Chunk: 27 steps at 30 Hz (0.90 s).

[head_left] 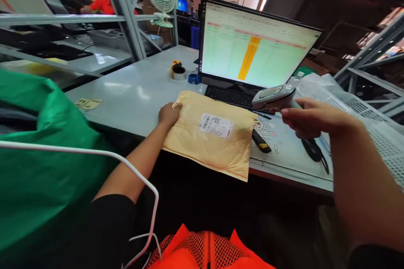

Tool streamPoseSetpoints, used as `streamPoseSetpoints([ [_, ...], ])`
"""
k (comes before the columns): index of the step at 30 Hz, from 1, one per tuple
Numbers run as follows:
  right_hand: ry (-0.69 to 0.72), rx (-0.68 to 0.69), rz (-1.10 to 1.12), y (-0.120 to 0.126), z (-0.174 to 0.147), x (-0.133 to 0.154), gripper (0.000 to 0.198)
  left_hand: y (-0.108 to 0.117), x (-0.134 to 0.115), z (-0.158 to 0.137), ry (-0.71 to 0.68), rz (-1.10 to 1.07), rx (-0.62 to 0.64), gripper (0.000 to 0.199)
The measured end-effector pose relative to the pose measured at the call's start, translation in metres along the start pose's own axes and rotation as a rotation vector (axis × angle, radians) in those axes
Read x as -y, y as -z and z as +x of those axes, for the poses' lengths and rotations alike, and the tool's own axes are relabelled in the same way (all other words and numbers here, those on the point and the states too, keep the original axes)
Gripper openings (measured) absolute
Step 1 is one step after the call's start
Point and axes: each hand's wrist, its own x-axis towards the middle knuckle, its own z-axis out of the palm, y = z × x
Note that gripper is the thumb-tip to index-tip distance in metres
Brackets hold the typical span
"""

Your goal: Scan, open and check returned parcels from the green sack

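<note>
My left hand [169, 115] grips the upper left edge of a yellow padded envelope [189, 145], its fingers closed on the paper. A white shipping label [216, 126] with a barcode faces up on the envelope, whose near edge hangs over the desk's front. In my right hand [311, 118] is a grey barcode scanner [274, 96], held by its handle above the desk to the envelope's right. The scanner's head points left, over the keyboard's near edge. Partly beneath the envelope's right side lies a black and yellow utility knife [261, 142].
A monitor [230, 46] with a spreadsheet stands behind a black keyboard [233, 94]. Tape rolls [179, 71] sit on the grey desk [126, 88]. A green bag [47, 155] and a white bar [132, 167] are at left; white perforated baskets [362, 109] at right. A person in red [102, 5] is behind.
</note>
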Motion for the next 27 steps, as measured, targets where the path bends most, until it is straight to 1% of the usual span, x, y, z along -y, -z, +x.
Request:
streamPoseSetpoints([
  [1,-0.031,0.067,-0.056,0.000,-0.006,0.015,0.040,0.000,0.001,-0.001,0.003,-0.008,-0.001,0.051],
  [3,-0.040,0.221,-0.168,-0.013,-0.018,0.048,0.041,0.000,0.002,-0.003,0.003,-0.025,0.000,0.050],
  [5,0.049,0.319,-0.203,-0.035,-0.024,0.078,0.045,0.000,0.003,-0.005,0.003,-0.036,0.003,0.049],
  [6,0.087,0.406,-0.193,-0.047,-0.025,0.090,0.046,0.000,0.004,-0.004,0.003,-0.037,0.003,0.048],
  [8,0.137,0.592,-0.153,-0.063,-0.023,0.103,0.048,-0.002,0.006,-0.003,0.001,-0.030,0.000,0.049],
  [9,0.166,0.657,-0.137,-0.068,-0.022,0.105,0.049,-0.002,0.007,-0.003,-0.002,-0.022,0.000,0.050],
  [10,0.201,0.684,-0.129,-0.070,-0.021,0.105,0.049,-0.002,0.008,-0.002,-0.007,-0.014,0.000,0.051],
  [11,0.226,0.671,-0.134,-0.070,-0.020,0.101,0.050,-0.001,0.008,-0.003,-0.012,-0.007,0.000,0.052],
  [12,0.229,0.623,-0.154,-0.068,-0.019,0.094,0.049,-0.001,0.009,-0.003,-0.018,-0.003,0.000,0.051],
  [14,0.177,0.469,-0.246,-0.065,-0.016,0.073,0.048,0.001,0.009,-0.004,-0.027,-0.008,-0.005,0.048],
  [15,0.137,0.367,-0.318,-0.065,-0.014,0.058,0.046,0.002,0.009,-0.004,-0.033,-0.013,-0.008,0.047],
  [18,0.047,0.041,-0.544,-0.073,-0.001,-0.003,0.040,0.002,0.011,-0.002,-0.049,-0.005,-0.004,0.047],
  [19,0.014,-0.039,-0.587,-0.078,0.005,-0.026,0.041,0.002,0.012,-0.001,-0.048,0.004,0.001,0.047],
  [20,-0.046,-0.101,-0.616,-0.084,0.010,-0.049,0.045,0.001,0.013,0.001,-0.044,0.012,0.006,0.048],
  [22,-0.212,-0.173,-0.667,-0.096,0.020,-0.090,0.057,0.000,0.015,0.003,-0.035,0.010,0.012,0.049],
  [24,-0.341,-0.209,-0.692,-0.108,0.025,-0.120,0.063,-0.002,0.017,0.006,-0.033,-0.008,0.008,0.049],
  [25,-0.372,-0.215,-0.694,-0.112,0.026,-0.131,0.064,-0.002,0.018,0.007,-0.034,-0.017,0.006,0.050],
  [27,-0.380,-0.210,-0.688,-0.117,0.028,-0.144,0.067,-0.003,0.019,0.008,-0.034,-0.033,0.002,0.051],
])
